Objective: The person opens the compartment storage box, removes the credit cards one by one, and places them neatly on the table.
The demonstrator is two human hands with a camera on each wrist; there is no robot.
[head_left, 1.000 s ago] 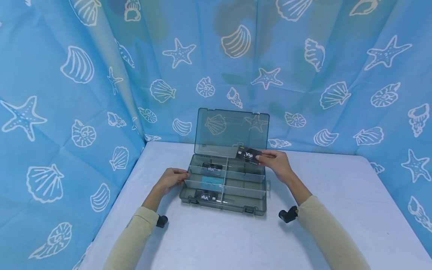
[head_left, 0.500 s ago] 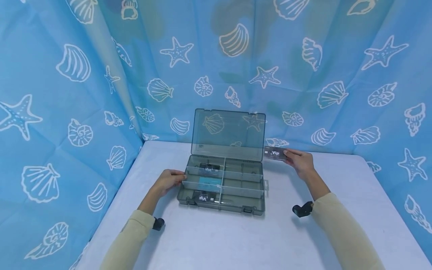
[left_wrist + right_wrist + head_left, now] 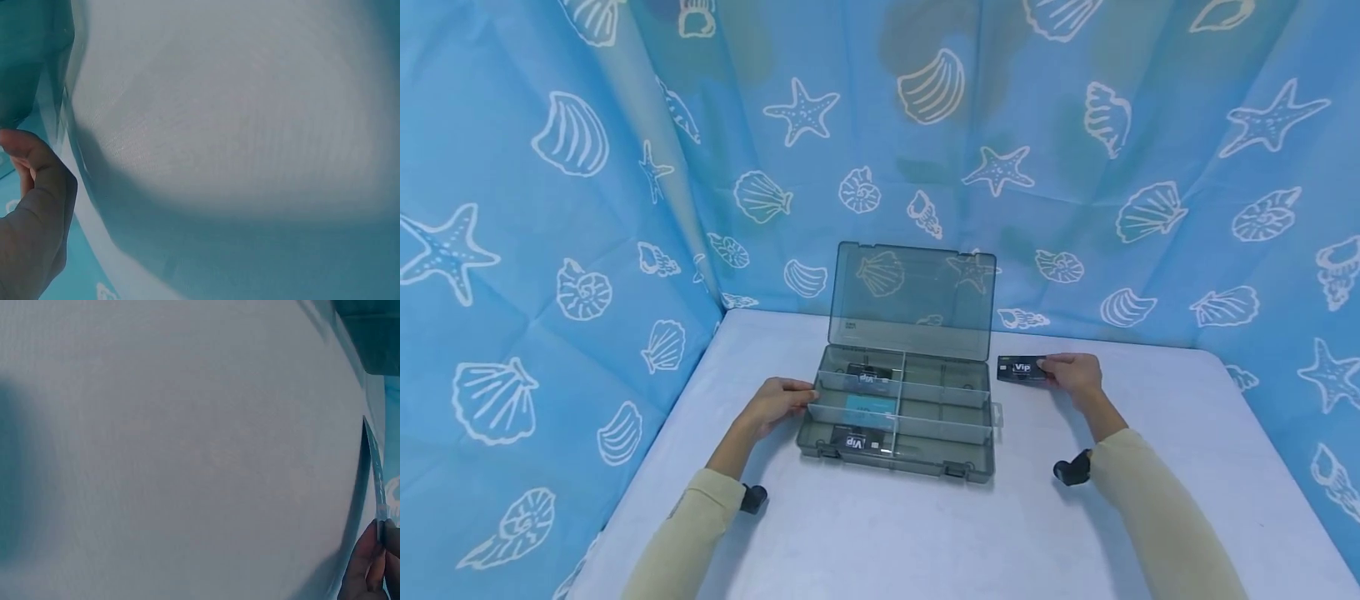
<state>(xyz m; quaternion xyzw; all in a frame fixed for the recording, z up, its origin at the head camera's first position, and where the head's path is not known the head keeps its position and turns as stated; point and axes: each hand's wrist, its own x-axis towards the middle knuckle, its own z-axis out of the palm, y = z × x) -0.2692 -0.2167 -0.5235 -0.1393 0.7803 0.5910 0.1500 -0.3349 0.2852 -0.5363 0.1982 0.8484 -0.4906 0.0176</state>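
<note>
A grey see-through compartment box [image 3: 943,450] stands in the middle of the table with its lid [image 3: 913,300] raised. My left hand [image 3: 775,402] grips the box's left wall by thumb and fingers; in the left wrist view the hand [image 3: 37,212] sits at the box's edge. To the right of the box, my right hand [image 3: 1075,379] pinches a black "Vip" card [image 3: 1021,369] by its right end. In the right wrist view that card [image 3: 375,469] appears nearly edge-on, low over the table. Within the left compartments lie a black card [image 3: 871,377], a turquoise card [image 3: 868,410] and another black card [image 3: 856,440].
The white-covered table [image 3: 895,542] extends on all sides of the box. A blue curtain [image 3: 1052,208] with shell and starfish prints encloses it at the back and sides. Dark wrist devices [image 3: 1072,469] protrude from both sleeves.
My right hand has carried the black card from above the box's back right compartment out to the right, then down toward the table. The left hand stays at the box's left side.
</note>
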